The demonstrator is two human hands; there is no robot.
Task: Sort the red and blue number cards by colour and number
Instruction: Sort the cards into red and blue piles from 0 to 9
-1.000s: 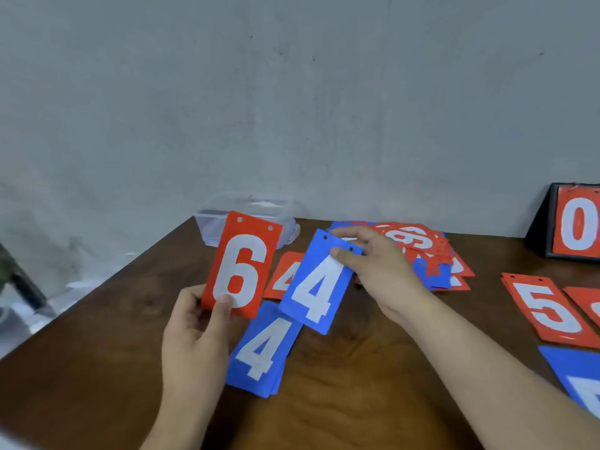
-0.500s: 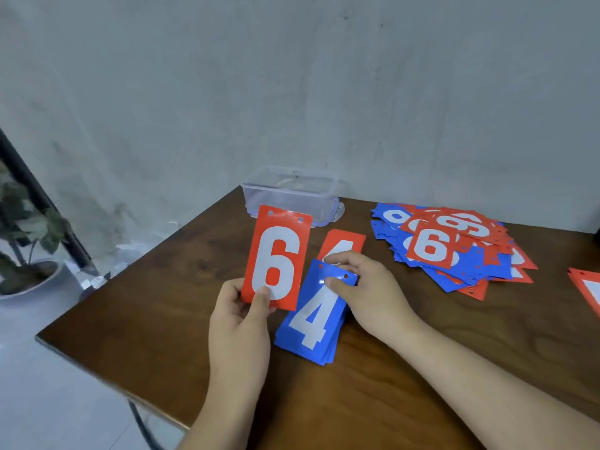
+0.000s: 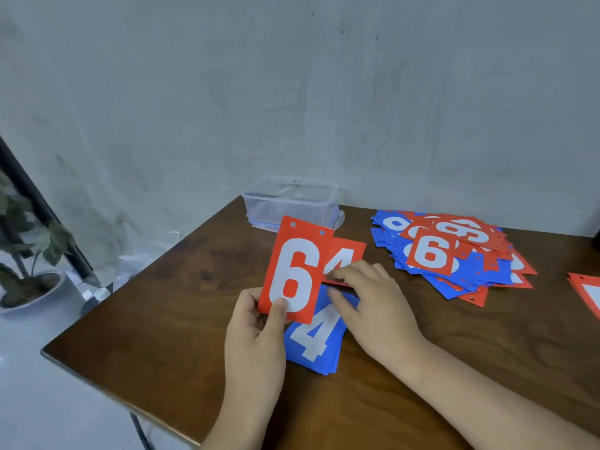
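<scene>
Worktop of dark brown wood, seen from above and slightly left of its near corner. Left hand holds a red 6 card upright above the surface, thumb pressed on the card's lower face, other fingers closed behind it. Right hand lies palm down over the top of a blue 4 stack, which sits flat on the worktop just below the red 6 card; fingers curled and touching the near edge of a red 4 card lying just behind the blue stack. Whether they grip that card or only rest on it, cannot tell. Mixed pile of red and blue cards spread loosely toward the right rear, a red 6 on top. Another red card cut off at the right edge. Clear plastic box at the back edge by the wall. Potted plant on the floor, left.
</scene>
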